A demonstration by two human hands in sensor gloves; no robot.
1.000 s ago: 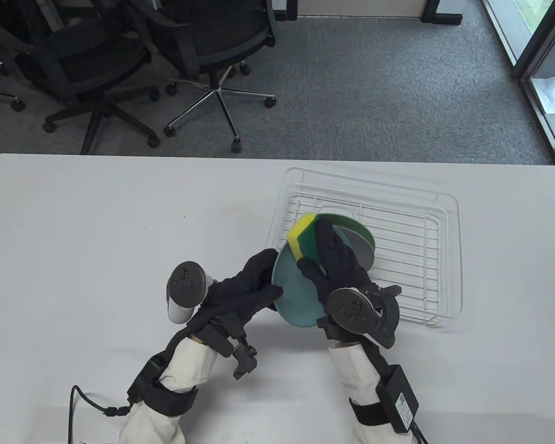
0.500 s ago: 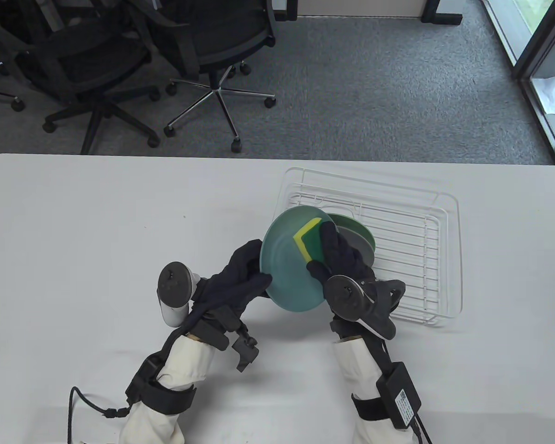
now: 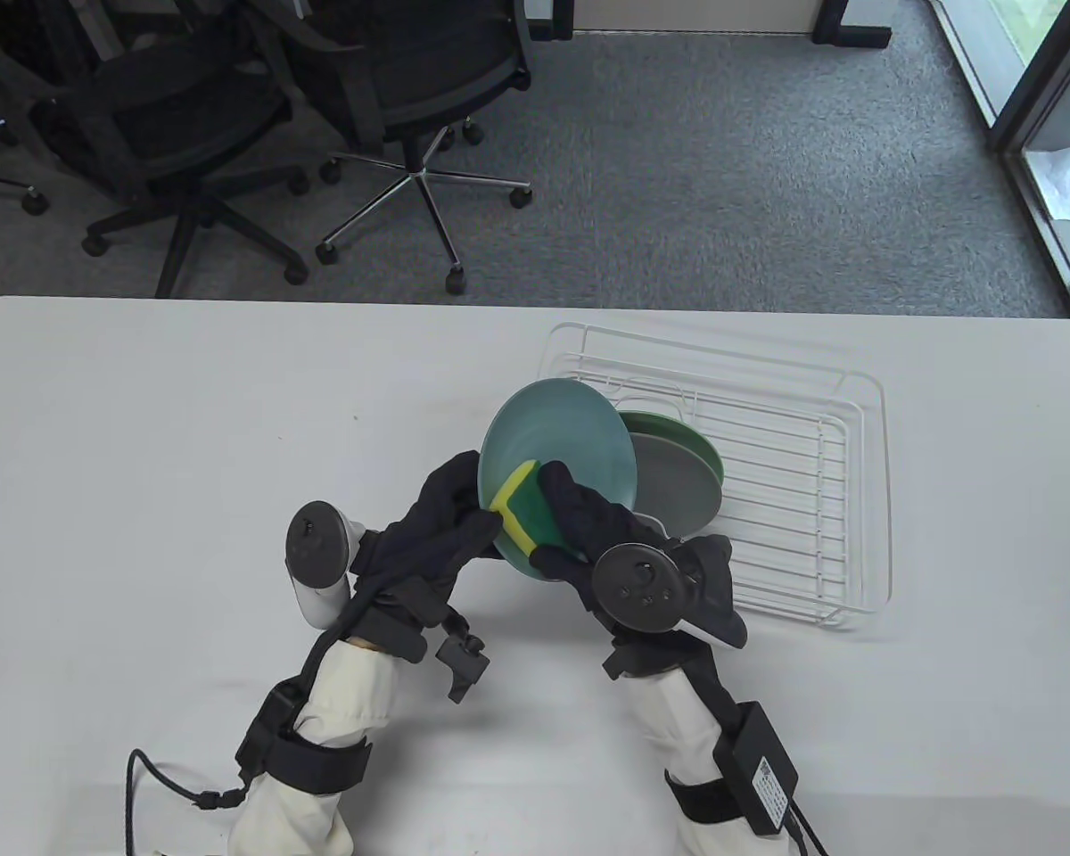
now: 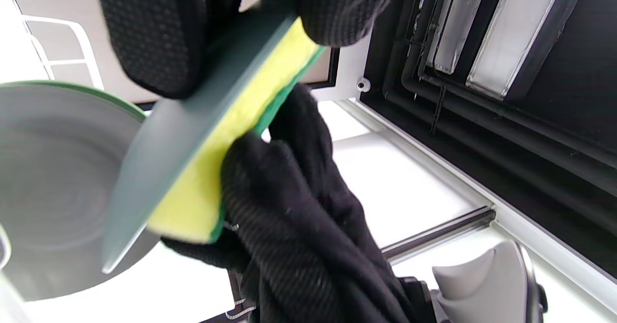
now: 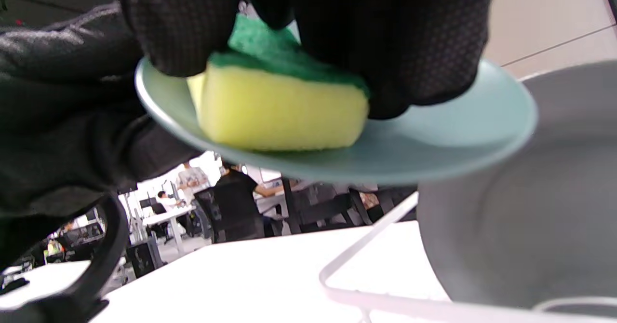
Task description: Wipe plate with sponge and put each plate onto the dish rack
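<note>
A teal plate (image 3: pixel 563 441) is held tilted above the table, just left of the white wire dish rack (image 3: pixel 843 464). My left hand (image 3: pixel 441 517) grips the plate's lower left rim. My right hand (image 3: pixel 580 526) holds a yellow and green sponge (image 3: pixel 524 515) and presses it on the plate's lower face. The right wrist view shows the sponge (image 5: pixel 274 103) lying on the teal plate (image 5: pixel 434 140) under my fingers. In the left wrist view the plate (image 4: pixel 193 135) is edge-on with the sponge (image 4: pixel 231 140) against it. A grey plate (image 3: pixel 678 486) and a green plate (image 3: pixel 691 441) lean in the rack.
The rack's right half holds bare wire. Office chairs (image 3: pixel 410 116) stand on the carpet beyond the table's far edge. White tabletop (image 3: pixel 187 428) spreads to the left of my hands.
The sponge has slid from the plate's upper edge down to its lower left. The plate has turned to face the camera more and shifted left, with both hands moving left.
</note>
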